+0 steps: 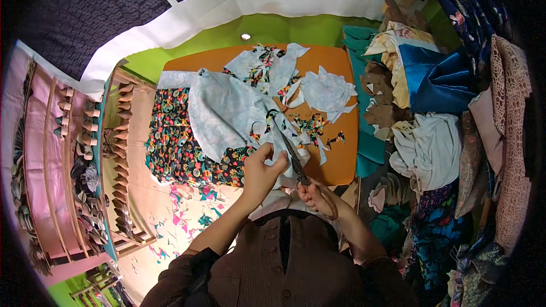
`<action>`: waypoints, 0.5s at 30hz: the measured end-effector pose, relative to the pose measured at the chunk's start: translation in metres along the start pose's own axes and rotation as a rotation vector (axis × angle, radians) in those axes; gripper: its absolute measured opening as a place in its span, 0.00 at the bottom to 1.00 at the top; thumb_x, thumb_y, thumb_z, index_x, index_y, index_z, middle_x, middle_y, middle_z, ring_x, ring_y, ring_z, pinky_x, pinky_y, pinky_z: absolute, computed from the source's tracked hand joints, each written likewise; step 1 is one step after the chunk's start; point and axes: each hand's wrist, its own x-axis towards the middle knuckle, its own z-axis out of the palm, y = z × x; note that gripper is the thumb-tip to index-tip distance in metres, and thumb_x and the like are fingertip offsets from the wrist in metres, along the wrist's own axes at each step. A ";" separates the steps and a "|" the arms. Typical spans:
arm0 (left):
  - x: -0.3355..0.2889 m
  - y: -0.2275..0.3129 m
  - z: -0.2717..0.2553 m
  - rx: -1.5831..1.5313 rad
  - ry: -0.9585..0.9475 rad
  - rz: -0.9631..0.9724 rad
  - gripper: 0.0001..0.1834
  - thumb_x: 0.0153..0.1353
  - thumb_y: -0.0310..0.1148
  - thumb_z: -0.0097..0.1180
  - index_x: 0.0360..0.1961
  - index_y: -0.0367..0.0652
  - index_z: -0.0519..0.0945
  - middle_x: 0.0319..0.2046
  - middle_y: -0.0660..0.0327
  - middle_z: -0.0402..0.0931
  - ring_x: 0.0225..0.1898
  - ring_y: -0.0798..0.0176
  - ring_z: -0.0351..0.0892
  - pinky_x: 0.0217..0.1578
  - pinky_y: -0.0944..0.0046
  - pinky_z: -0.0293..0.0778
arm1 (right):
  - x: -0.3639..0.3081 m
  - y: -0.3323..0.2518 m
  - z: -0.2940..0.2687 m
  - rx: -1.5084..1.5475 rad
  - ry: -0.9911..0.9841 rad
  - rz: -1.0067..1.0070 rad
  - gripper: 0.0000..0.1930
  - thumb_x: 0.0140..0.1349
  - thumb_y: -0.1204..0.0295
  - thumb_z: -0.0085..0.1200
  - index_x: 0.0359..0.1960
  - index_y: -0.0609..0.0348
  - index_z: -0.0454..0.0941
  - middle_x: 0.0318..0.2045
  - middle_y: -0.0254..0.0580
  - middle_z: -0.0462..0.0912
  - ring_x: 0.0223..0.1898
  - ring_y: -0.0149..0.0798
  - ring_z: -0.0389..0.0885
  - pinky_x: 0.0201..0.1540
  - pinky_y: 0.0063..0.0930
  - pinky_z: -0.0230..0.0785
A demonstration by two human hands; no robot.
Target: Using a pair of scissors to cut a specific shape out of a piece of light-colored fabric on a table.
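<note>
Left hand [263,166] pinches pale, soft floral cloth [227,113] at the orange tabletop's [341,159] six o'clock edge; right hand [315,194] grips dark scissors [296,165], blades in the cloth. Ragged scraps [327,92] toward two o'clock.

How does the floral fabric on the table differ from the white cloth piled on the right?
The floral fabric is dark with bright flowers; the white cloth is plain. The floral fabric lies spread over the orange table and hangs off its left edge; the white cloth sits crumpled in a heap. The left hand grips the floral fabric, while scissors in the right hand cut it; the white cloth lies untouched.
</note>
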 end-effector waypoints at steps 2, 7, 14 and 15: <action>-0.002 0.007 -0.001 -0.011 0.016 0.030 0.13 0.47 0.31 0.53 0.17 0.32 0.67 0.12 0.58 0.64 0.16 0.72 0.59 0.19 0.71 0.61 | 0.000 0.004 0.001 -0.035 0.076 -0.041 0.32 0.43 0.33 0.33 0.26 0.53 0.57 0.19 0.22 0.54 0.17 0.18 0.47 0.17 0.10 0.39; -0.006 0.011 -0.005 0.039 -0.008 -0.014 0.12 0.47 0.32 0.54 0.20 0.32 0.70 0.13 0.57 0.67 0.17 0.72 0.62 0.20 0.71 0.62 | 0.001 0.009 0.000 -0.013 0.031 0.012 0.32 0.44 0.33 0.33 0.25 0.53 0.58 0.18 0.23 0.54 0.16 0.18 0.48 0.16 0.11 0.39; -0.007 0.012 -0.002 0.018 0.013 0.044 0.13 0.47 0.32 0.53 0.18 0.32 0.68 0.12 0.57 0.64 0.16 0.71 0.58 0.19 0.70 0.60 | 0.001 0.015 -0.004 -0.239 0.024 -0.018 0.35 0.49 0.34 0.22 0.23 0.58 0.61 0.17 0.29 0.62 0.20 0.27 0.61 0.22 0.21 0.53; -0.007 0.013 -0.003 0.018 0.015 0.043 0.13 0.47 0.32 0.53 0.18 0.32 0.68 0.12 0.57 0.64 0.16 0.71 0.58 0.19 0.70 0.60 | 0.001 0.017 -0.004 -0.240 0.022 -0.017 0.35 0.49 0.34 0.22 0.23 0.58 0.61 0.17 0.29 0.62 0.20 0.27 0.61 0.22 0.21 0.53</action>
